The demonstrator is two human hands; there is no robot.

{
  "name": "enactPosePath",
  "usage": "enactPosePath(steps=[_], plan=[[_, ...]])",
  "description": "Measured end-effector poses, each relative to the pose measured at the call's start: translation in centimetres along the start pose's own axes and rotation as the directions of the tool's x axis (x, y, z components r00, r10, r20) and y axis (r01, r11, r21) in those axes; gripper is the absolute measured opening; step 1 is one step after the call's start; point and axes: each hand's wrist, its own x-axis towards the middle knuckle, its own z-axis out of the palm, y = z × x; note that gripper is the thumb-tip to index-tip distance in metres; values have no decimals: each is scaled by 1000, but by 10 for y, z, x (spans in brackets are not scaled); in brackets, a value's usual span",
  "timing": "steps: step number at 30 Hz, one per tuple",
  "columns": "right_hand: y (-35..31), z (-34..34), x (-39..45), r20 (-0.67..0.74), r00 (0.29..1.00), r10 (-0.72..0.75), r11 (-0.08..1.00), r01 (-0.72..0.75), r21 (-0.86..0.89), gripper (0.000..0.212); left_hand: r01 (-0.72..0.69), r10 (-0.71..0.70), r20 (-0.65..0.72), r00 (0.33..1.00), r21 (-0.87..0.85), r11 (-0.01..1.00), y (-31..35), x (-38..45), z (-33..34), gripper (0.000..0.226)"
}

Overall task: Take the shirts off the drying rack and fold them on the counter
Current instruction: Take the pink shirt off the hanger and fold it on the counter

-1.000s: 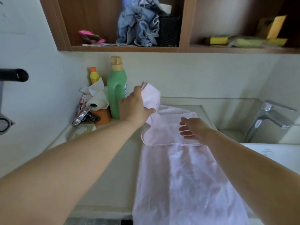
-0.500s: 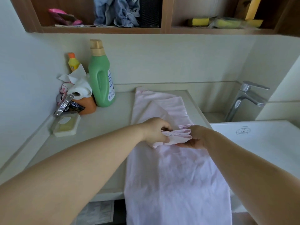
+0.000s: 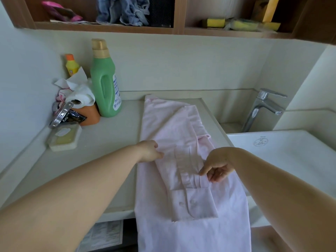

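A pale pink shirt [image 3: 169, 128] lies lengthwise on the beige counter [image 3: 109, 142], its lower part hanging over the front edge. One sleeve is folded down along the middle, with the buttoned cuff [image 3: 194, 202] near the counter's edge. My left hand [image 3: 150, 150] rests on the shirt's left side, fingertips touching the fabric. My right hand [image 3: 218, 165] hovers over the sleeve on the right, fingers loosely curled and pointing down at the cloth, holding nothing. No drying rack is in view.
At the back left stand a green detergent bottle [image 3: 105, 84], a small yellow bottle [image 3: 71, 65], an orange holder with tissue [image 3: 85, 106] and a soap dish [image 3: 63, 139]. A white sink [image 3: 283, 153] with a chrome tap [image 3: 263, 108] is on the right. Wooden shelves [image 3: 109, 27] hang above.
The sleeve that both hands gripped has been laid down along the shirt's middle. Both hands have let go and moved apart. The view has tilted down slightly.
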Motion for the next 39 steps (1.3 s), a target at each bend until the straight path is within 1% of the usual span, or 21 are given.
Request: enactPosePath(steps=[3, 5, 6, 8, 9, 10, 11, 12, 13, 14, 16, 18, 20, 22, 23, 26, 28, 33, 35, 37, 39], plan=[[-7, -7, 2, -38, 999, 7, 1000, -8, -19, 26, 16, -17, -35, 999, -30, 999, -1, 12, 4, 69], [-13, -12, 11, -172, 983, -71, 995, 59, -75, 24, 54, -54, -86, 995, -9, 999, 0, 22, 4, 72], [-16, -15, 17, -297, 942, -154, 987, 130, -99, 23, 74, -70, -110, 991, 24, 997, 1, 27, 4, 75], [-22, -20, 35, -514, 809, -286, 952, 300, -57, 17, 89, -79, -109, 991, 85, 992, 3, 35, 5, 75], [-25, -20, 40, -532, 784, -319, 934, 355, -37, 21, 83, -74, -80, 994, 119, 989, 4, 38, 6, 73], [-28, -19, 47, -488, 807, -333, 932, 361, -39, 35, 74, -68, -42, 997, 162, 984, 4, 42, 9, 74], [-28, -17, 54, -394, 864, -313, 947, 313, -68, 49, 65, -64, -12, 998, 211, 975, 4, 45, 11, 76], [-28, -17, 61, -318, 904, -286, 958, 266, -107, 54, 57, -61, 6, 998, 254, 966, 4, 48, 11, 79], [-29, -18, 63, -294, 914, -278, 959, 244, -147, 49, 61, -64, 5, 998, 270, 961, 5, 50, 10, 80], [-32, -23, 64, -335, 895, -294, 951, 240, -194, 37, 77, -75, -17, 997, 267, 961, 7, 53, 8, 77], [-39, -35, 66, -506, 796, -331, 940, 234, -246, 25, 100, -79, -91, 993, 265, 959, 11, 59, 1, 66], [-46, -47, 73, -587, 712, -384, 922, 269, -277, 34, 62, -24, -138, 990, 280, 958, 17, 70, -1, 64], [-56, -54, 82, -526, 686, -502, 850, 279, -447, 51, 8, 21, -113, 993, 252, 968, 24, 83, -1, 70], [-68, -56, 94, -414, 709, -571, 762, 269, -589, 66, -8, 28, -77, 997, 249, 968, 29, 99, 1, 72], [-73, -58, 102, -367, 741, -562, 742, 257, -619, 71, -5, 23, -63, 998, 266, 964, 30, 107, 4, 73], [-77, -60, 135, -272, 850, -452, 732, 178, -658, 77, 41, -27, -46, 999, 350, 936, 28, 129, 11, 78], [-77, -62, 152, -270, 863, -427, 724, 148, -673, 76, 71, -54, -57, 997, 365, 928, 26, 141, 13, 81], [-89, -77, 162, -283, 859, -426, 735, 147, -662, 74, 105, -103, -25, 994, 363, 926, 34, 159, 0, 83], [-98, -90, 163, -354, 819, -452, 770, 158, -618, 61, 91, -84, -37, 996, 349, 933, 34, 164, -11, 82], [-110, -113, 165, -516, 733, -443, 871, 215, -442, 39, 125, -75, -191, 979, 263, 957, 28, 172, -29, 73], [-119, -133, 168, -637, 677, -368, 927, 315, -201, 40, 185, -129, -354, 926, 129, 974, 18, 185, -49, 64]])
